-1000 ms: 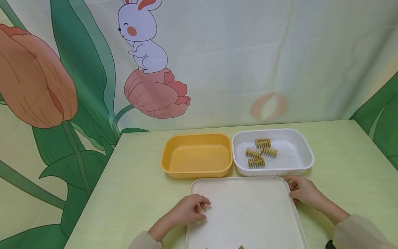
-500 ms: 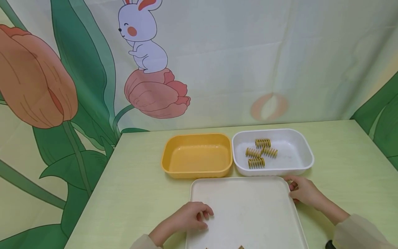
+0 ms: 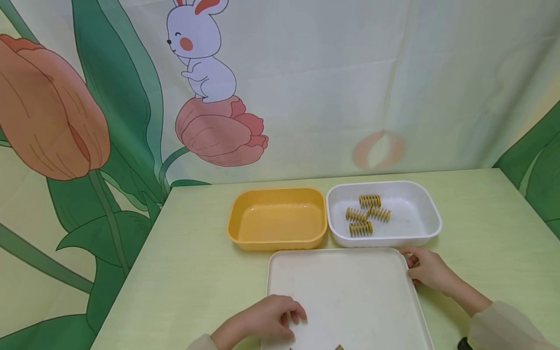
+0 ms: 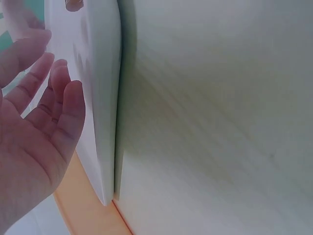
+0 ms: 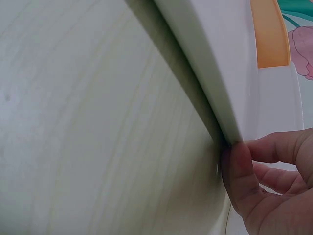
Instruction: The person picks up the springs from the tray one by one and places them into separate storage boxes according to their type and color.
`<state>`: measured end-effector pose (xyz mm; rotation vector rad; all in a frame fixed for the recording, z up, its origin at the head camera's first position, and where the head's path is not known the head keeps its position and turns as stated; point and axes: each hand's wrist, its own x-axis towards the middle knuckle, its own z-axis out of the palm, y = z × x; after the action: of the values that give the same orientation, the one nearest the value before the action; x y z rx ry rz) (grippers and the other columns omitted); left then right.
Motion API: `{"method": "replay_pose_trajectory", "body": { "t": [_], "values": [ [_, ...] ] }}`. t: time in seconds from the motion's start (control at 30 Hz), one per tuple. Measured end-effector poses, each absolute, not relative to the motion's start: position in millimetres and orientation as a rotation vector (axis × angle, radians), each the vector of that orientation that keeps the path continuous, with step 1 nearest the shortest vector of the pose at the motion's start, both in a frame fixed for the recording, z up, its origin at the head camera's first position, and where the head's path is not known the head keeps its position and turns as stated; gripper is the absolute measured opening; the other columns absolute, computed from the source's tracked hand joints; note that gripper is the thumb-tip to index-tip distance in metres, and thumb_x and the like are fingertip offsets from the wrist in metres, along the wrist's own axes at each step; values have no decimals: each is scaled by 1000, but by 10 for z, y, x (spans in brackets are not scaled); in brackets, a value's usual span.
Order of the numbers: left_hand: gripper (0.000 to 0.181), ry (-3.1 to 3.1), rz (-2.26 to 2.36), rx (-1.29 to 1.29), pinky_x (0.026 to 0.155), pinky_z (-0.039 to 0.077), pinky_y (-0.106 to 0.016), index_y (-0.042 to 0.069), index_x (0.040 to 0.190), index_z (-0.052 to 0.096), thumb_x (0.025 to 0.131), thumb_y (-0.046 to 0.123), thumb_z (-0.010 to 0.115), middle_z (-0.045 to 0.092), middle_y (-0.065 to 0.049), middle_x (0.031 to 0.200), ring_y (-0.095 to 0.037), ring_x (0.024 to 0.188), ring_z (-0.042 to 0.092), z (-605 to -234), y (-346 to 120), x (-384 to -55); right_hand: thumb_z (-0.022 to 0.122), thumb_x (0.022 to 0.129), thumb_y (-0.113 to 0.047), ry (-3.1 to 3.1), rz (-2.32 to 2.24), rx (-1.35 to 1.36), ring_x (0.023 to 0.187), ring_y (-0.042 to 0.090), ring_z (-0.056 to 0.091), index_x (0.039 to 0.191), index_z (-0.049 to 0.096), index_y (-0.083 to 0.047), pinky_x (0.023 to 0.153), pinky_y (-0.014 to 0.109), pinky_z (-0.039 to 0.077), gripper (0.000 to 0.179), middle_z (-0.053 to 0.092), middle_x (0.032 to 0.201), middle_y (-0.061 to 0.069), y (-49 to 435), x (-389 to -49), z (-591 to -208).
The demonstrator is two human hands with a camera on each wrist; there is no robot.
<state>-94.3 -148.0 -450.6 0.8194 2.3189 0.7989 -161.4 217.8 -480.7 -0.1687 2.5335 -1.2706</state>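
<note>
A flat off-white tray (image 3: 345, 291) lies on the table in the head view. My right hand (image 3: 430, 272) grips its far right corner; in the right wrist view the thumb (image 5: 240, 169) and forefinger are at the tray's edge. Over the tray's left part hovers my left hand (image 3: 275, 316), its fingers loosely bent with nothing between them. The left wrist view shows this left hand (image 4: 39, 117) beside the tray's raised rim (image 4: 105, 98). At the head view's bottom edge, a small brownish piece (image 3: 339, 347) on the tray is mostly cut off.
Behind the tray stand a yellow container (image 3: 280, 221) with nothing in it and a white container (image 3: 411, 218) holding several gold coil springs (image 3: 360, 229). A printed cloth (image 3: 306, 97) hangs behind the table (image 3: 188, 272). Something black (image 3: 464, 344) shows beside the right sleeve.
My left hand has moved toward the near side of the tray and slightly right, its fingers still loosely bent. The right hand, tray and containers have stayed in place.
</note>
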Motion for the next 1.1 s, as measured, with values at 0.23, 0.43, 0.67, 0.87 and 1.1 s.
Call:
{"method": "replay_pose_trajectory", "body": {
  "t": [0.23,0.43,0.67,0.87,1.1],
  "values": [
    [31,2302,753,851,58,39,-11,16,97,62,68,5,69,56,7,81,4,59,41,-4492,-1471,-904,54,68,8,2526,-1273,-165,57,15,49,114,46,8,46,27,45,46,49,78,11,2180,-1620,-4804],
    [33,2247,766,894,58,40,-11,15,97,62,67,6,71,56,6,82,5,59,41,-4519,-1483,-893,54,68,8,2517,-1288,-168,54,14,49,114,46,9,46,26,45,47,49,78,13,2181,-1621,-4812],
    [30,2225,721,908,56,39,-11,14,95,62,68,3,68,55,7,80,4,60,40,-4525,-1470,-869,54,68,8,2520,-1281,-172,54,14,49,114,46,9,46,27,45,47,49,78,12,2185,-1621,-4814],
    [29,2218,690,930,57,38,-10,14,93,62,67,4,69,54,8,77,5,60,40,-4528,-1467,-862,54,68,8,2519,-1273,-169,54,15,49,115,45,9,46,27,45,47,49,78,13,2187,-1621,-4813],
    [26,2168,695,868,57,37,-10,15,92,63,70,2,65,53,9,74,5,59,39,-4520,-1471,-845,54,68,8,2527,-1270,-167,55,14,49,115,46,10,46,26,45,48,50,77,11,2181,-1618,-4809]
  ]
}}
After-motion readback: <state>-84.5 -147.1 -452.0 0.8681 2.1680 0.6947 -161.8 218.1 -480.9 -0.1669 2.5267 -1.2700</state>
